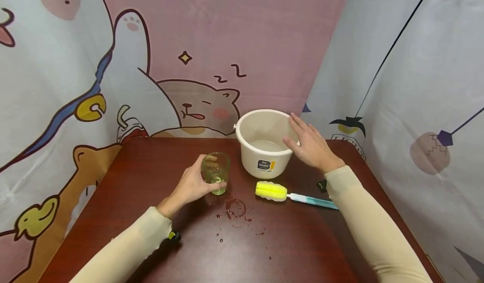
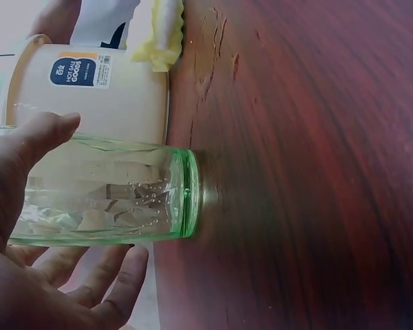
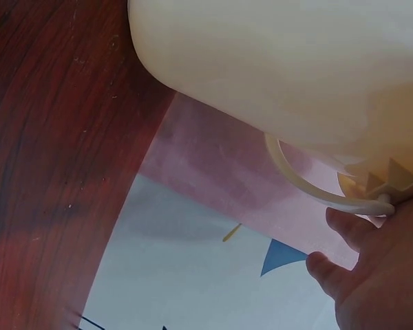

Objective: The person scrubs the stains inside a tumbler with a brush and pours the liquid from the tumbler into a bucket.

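Note:
My left hand (image 1: 193, 181) holds a clear green drinking glass (image 1: 219, 165), thumb on one side and fingers on the other. In the left wrist view the glass (image 2: 117, 192) has small droplets on its wall, and its base is close over the tabletop. My right hand (image 1: 311, 146) rests at the right rim of a cream plastic bucket (image 1: 264, 161), its fingers extended. In the right wrist view two fingertips show beside the bucket's handle (image 3: 310, 189); the other fingers are hidden. Cloudy-looking water (image 1: 266, 145) lies in the bucket.
A bottle brush (image 1: 271, 191) with a yellow sponge head and blue handle lies in front of the bucket, its handle end behind my right sleeve. A wet ring (image 1: 236, 208) and drops mark the brown table (image 1: 287, 241). Cartoon-printed cloth (image 1: 264, 43) hangs behind and at both sides.

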`<control>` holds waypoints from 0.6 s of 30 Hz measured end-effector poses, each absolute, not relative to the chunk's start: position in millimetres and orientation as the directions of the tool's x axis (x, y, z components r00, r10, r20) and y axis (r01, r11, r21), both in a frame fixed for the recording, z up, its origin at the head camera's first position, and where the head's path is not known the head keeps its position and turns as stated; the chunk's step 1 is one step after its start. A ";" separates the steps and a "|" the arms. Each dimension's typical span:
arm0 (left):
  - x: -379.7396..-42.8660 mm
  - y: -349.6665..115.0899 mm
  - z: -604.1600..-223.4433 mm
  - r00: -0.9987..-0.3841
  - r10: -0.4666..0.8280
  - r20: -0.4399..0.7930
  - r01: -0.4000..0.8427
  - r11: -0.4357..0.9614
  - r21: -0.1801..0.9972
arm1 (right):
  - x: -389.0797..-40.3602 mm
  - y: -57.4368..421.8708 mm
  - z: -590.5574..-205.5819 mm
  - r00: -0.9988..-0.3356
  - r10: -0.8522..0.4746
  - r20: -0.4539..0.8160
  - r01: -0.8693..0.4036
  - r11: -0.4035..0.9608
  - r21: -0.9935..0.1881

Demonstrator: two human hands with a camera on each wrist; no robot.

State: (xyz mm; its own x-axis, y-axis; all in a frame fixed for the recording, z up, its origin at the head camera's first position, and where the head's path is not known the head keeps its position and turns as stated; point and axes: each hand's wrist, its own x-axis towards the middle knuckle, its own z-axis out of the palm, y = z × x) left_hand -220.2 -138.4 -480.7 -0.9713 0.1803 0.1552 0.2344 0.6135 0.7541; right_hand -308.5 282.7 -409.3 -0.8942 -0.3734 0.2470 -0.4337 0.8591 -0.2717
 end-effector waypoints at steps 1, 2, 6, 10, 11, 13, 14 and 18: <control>-220.3 -138.7 -480.9 -0.970 0.185 0.156 0.238 0.610 0.756 | -308.5 282.9 -409.4 -0.895 -0.371 0.247 -0.432 0.859 -0.274; -220.5 -138.9 -481.0 -0.969 0.189 0.158 0.242 0.608 0.756 | -308.1 282.9 -409.2 -0.896 -0.369 0.248 -0.431 0.859 -0.277; -220.9 -139.7 -481.6 -0.964 0.209 0.165 0.261 0.613 0.746 | -307.3 283.7 -409.3 -0.896 -0.363 0.255 -0.429 0.855 -0.292; -220.6 -142.8 -482.9 -0.959 0.226 0.170 0.276 0.623 0.732 | -306.0 284.7 -410.8 -0.894 -0.360 0.267 -0.433 0.847 -0.309; -220.4 -144.0 -483.4 -0.958 0.231 0.173 0.282 0.624 0.729 | -305.2 285.1 -411.2 -0.894 -0.358 0.268 -0.433 0.845 -0.314; -220.6 -147.0 -485.1 -0.953 0.242 0.184 0.299 0.627 0.719 | -302.8 285.7 -411.7 -0.894 -0.357 0.272 -0.433 0.843 -0.319; -220.8 -148.6 -485.9 -0.950 0.249 0.191 0.308 0.630 0.713 | -301.1 286.1 -411.8 -0.894 -0.356 0.270 -0.433 0.842 -0.322; -222.0 -154.6 -486.3 -0.933 0.280 0.226 0.357 0.639 0.682 | -294.3 289.2 -413.8 -0.895 -0.354 0.270 -0.431 0.840 -0.328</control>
